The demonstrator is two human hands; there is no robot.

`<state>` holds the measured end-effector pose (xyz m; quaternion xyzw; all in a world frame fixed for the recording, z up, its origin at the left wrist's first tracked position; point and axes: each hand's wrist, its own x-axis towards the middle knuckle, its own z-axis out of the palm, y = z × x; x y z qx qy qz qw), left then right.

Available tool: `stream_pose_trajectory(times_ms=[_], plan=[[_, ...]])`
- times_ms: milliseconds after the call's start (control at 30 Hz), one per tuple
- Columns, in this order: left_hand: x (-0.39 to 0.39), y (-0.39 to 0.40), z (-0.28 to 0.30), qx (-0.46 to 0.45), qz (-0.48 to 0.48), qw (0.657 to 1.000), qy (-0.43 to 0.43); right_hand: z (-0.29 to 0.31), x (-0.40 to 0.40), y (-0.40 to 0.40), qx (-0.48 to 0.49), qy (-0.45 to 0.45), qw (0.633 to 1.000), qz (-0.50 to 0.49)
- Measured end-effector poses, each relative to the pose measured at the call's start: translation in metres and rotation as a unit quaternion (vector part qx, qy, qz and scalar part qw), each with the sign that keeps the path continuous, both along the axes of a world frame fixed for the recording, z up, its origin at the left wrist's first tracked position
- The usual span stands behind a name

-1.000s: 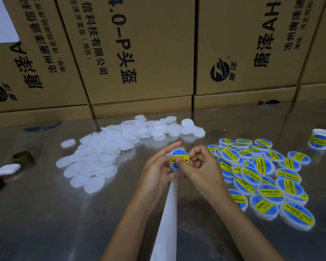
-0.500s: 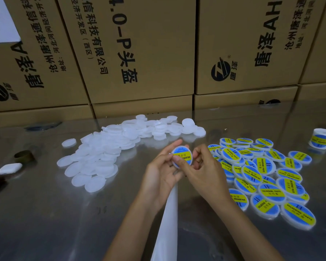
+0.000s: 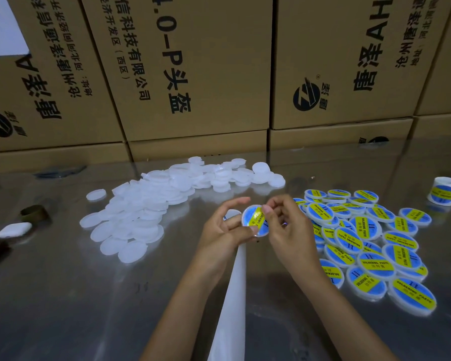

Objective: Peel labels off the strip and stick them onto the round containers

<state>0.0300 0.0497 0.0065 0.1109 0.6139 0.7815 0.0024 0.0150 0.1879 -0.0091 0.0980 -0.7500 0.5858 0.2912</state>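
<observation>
- The left hand (image 3: pixel 220 230) grips one round container (image 3: pixel 255 221) over the table's (image 3: pixel 63 295) middle; the right hand's (image 3: pixel 287 227) curled fingers press on its blue-yellow label.
- The step looks like smoothing the label down.
- The strip (image 3: pixel 232 303) trails toward the near edge.
- Next: drop it on the labelled pile (image 3: pixel 370 246) on the right side, then take a blank from the white heap (image 3: pixel 151 207).

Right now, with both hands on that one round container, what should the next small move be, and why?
Probably set it down on the labelled pile to the right. The small round white container held between the left hand and right hand already shows a blue and yellow label across its face, the right fingertips resting on it, so pressing looks nearly done.
</observation>
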Motion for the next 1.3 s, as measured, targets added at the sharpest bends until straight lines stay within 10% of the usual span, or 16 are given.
stream_pose_trajectory(times_ms=[500, 1300], plan=[[-0.001, -0.008, 0.006, 0.058, 0.118, 0.991, -0.028, 0.01, 0.01, -0.005, -0.03, -0.072, 0.98, 0.182], [-0.001, -0.004, 0.001, -0.028, 0.014, 1.0, -0.004, -0.007, 0.0, -0.001, -0.037, -0.016, 0.998, 0.047]])
